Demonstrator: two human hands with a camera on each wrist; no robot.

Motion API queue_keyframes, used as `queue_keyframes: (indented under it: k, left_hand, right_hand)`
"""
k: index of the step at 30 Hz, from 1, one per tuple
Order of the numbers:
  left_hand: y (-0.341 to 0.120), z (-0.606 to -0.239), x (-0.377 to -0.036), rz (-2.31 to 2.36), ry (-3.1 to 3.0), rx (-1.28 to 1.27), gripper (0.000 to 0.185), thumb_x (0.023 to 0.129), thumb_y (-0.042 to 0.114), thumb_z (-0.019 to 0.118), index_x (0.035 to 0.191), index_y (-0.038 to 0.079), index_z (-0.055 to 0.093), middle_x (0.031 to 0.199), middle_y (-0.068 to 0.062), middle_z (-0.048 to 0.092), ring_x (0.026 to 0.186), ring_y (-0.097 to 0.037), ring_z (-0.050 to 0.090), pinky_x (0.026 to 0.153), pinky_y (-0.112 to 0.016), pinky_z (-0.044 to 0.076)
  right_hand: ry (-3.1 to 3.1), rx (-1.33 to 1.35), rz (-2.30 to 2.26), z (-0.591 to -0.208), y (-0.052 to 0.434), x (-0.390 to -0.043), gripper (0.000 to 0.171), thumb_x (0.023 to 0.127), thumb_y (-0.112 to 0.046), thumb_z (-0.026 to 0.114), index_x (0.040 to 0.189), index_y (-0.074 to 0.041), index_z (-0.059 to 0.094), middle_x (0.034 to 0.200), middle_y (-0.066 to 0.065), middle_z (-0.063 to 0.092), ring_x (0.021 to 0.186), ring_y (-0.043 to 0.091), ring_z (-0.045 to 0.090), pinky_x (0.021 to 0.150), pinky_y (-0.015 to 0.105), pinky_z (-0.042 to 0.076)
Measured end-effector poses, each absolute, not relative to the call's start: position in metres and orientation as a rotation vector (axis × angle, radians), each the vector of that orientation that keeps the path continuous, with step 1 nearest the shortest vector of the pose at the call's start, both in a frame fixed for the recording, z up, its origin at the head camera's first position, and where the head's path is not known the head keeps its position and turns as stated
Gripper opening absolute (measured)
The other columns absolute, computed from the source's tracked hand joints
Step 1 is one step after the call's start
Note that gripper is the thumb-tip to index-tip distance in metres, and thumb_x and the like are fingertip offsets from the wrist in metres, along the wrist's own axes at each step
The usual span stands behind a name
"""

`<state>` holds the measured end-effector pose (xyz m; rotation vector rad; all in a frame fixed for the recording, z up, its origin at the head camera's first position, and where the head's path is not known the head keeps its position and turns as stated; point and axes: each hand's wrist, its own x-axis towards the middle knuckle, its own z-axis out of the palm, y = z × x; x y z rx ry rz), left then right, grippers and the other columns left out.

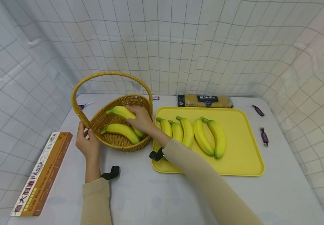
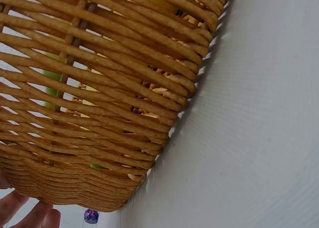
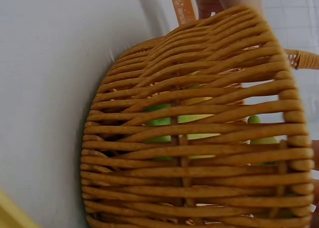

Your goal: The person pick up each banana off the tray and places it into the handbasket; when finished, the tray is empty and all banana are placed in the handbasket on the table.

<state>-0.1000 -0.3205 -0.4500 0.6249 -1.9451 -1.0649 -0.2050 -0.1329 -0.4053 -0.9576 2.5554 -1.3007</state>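
A wicker basket (image 1: 128, 147) with a tall hooped handle stands on the left part of the table. My left hand (image 1: 87, 142) grips its left rim beside the foot of the handle. Inside the basket's opening, my right hand (image 1: 140, 118) holds a yellow banana (image 1: 120, 111) by one end, its green stem pointing left. Below it in the basket lies another banana (image 1: 121, 129), and a further banana (image 1: 139, 132) is partly hidden under my right wrist. In both wrist views the basket's woven wall (image 2: 99, 88) fills much of the picture, with yellow and green showing through the gaps.
A yellow tray (image 1: 240, 150) to the right bears several bananas (image 1: 187, 131), some behind my right forearm. Behind it lies a spaghetti pack (image 1: 221, 101). Purple wrapped candies (image 1: 264, 136) lie at the right, and a long pasta box (image 1: 44, 172) at the left.
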Motion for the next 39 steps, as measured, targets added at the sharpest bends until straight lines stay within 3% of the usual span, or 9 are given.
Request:
queue_keyframes:
  k: [6,11,13,15,18,22,25,33,39]
  left_hand:
    - [-0.321,-0.452,-0.1,-1.071,-1.946,0.636,0.04,0.093,0.0,0.048,0.128,0.016,0.058,0.123,-0.005,0.06,0.101,-0.027,0.06,0.084,-0.043,0.048]
    - [-0.32,-0.451,-0.1,-1.073,-1.949,0.655,0.041,0.093,0.001,0.047,0.129,0.017,0.057,0.124,-0.004,0.06,0.1,-0.026,0.06,0.083,-0.042,0.048]
    - [-0.319,-0.451,-0.1,-1.068,-1.948,0.655,0.041,0.093,0.0,0.048,0.129,0.017,0.057,0.124,-0.005,0.06,0.1,-0.026,0.061,0.083,-0.042,0.049]
    - [-0.319,-0.451,-0.1,-1.07,-1.944,0.649,0.042,0.093,0.0,0.048,0.13,0.017,0.057,0.124,-0.005,0.06,0.1,-0.027,0.06,0.083,-0.042,0.048]
    - [-0.319,-0.452,-0.1,-1.082,-1.937,0.643,0.043,0.093,0.0,0.048,0.13,0.019,0.057,0.124,-0.005,0.06,0.101,-0.027,0.06,0.083,-0.042,0.048]
    - [-0.319,-0.451,-0.1,-1.087,-1.938,0.642,0.042,0.093,0.001,0.048,0.13,0.019,0.057,0.125,-0.005,0.06,0.102,-0.027,0.059,0.085,-0.042,0.047]
    - [-0.319,-0.451,-0.1,-1.083,-1.941,0.639,0.041,0.093,0.001,0.047,0.13,0.018,0.057,0.124,-0.005,0.06,0.103,-0.027,0.059,0.086,-0.042,0.047]
    - [-0.321,-0.451,-0.1,-1.088,-1.947,0.663,0.042,0.094,0.002,0.047,0.13,0.02,0.057,0.126,-0.003,0.059,0.104,-0.026,0.059,0.087,-0.042,0.047]
    - [-0.322,-0.451,-0.101,-1.083,-1.943,0.648,0.042,0.093,0.0,0.047,0.129,0.02,0.058,0.124,-0.003,0.06,0.101,-0.025,0.059,0.083,-0.042,0.047]
  right_hand:
    - [2.519,-0.823,-1.307,-0.416,-0.139,-0.21,0.055,0.088,-0.015,0.063,0.14,-0.013,0.045,0.138,0.005,0.049,0.112,0.018,0.051,0.081,0.025,0.043]
    - [2.471,-0.739,-1.324,-0.42,-0.14,-0.214,0.055,0.088,-0.014,0.064,0.14,-0.013,0.046,0.138,0.006,0.048,0.11,0.016,0.052,0.08,0.025,0.043]
    - [2.449,-0.729,-1.331,-0.421,-0.14,-0.215,0.056,0.088,-0.013,0.064,0.14,-0.012,0.045,0.139,0.006,0.048,0.091,0.012,0.056,0.07,0.023,0.044]
    - [2.423,-0.703,-1.337,-0.421,-0.141,-0.215,0.056,0.087,-0.012,0.064,0.14,-0.013,0.045,0.139,0.005,0.048,0.068,0.011,0.052,0.059,0.022,0.041]
    - [2.412,-0.671,-1.32,-0.422,-0.142,-0.215,0.056,0.087,-0.01,0.064,0.139,-0.013,0.046,0.138,0.003,0.049,0.062,0.009,0.045,0.054,0.021,0.038]
    - [2.422,-0.659,-1.273,-0.422,-0.143,-0.215,0.055,0.086,-0.01,0.066,0.138,-0.014,0.048,0.138,0.004,0.049,0.093,0.013,0.052,0.064,0.022,0.041]
    - [2.415,-0.658,-1.258,-0.421,-0.143,-0.215,0.055,0.086,-0.009,0.065,0.138,-0.013,0.048,0.139,0.004,0.048,0.106,0.017,0.052,0.069,0.023,0.041]
    - [2.407,-0.666,-1.21,-0.423,-0.146,-0.217,0.054,0.086,-0.008,0.066,0.137,-0.013,0.049,0.138,0.004,0.049,0.124,0.022,0.045,0.093,0.031,0.042]
    - [2.432,-0.686,-1.12,-0.424,-0.147,-0.218,0.053,0.086,-0.009,0.066,0.136,-0.012,0.05,0.137,0.005,0.051,0.127,0.024,0.042,0.1,0.035,0.037]
